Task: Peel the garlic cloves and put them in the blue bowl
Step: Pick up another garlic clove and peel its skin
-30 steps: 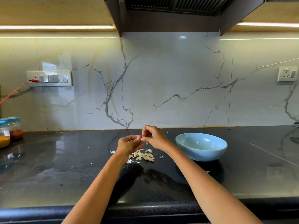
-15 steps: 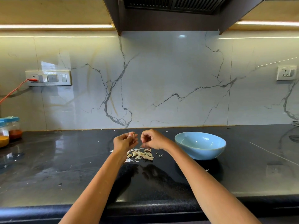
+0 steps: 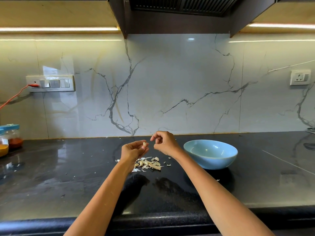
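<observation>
Garlic is what I watch, and I work across from the left. The left hand (image 3: pixel 134 149) hangs over the dark worktop (image 3: pixel 71 176), palm turned up, its fingers (image 3: pixel 142 144) curled in loosely and pinching a pale garlic clove (image 3: pixel 144 144) at the tips. Just below it lies a heap of papery skins (image 3: pixel 150 163), so I judge the peeling well under way (whether this clove is fully bare I cannot tell at this size).

To do the step well, I would hold the clove steady by its ends and let the other hand strip the skin away in long pulls over that heap, not over the bowl.

The right hand (image 3: pixel 164 142) sits just beside the left, apart from the clove, thumb and forefinger drawn together as if nipping a shred of skin; I cannot make out anything between them.

Further right stands the blue bowl (image 3: pixel 211 159), near that wrist, and I see no cloves inside it.
</observation>
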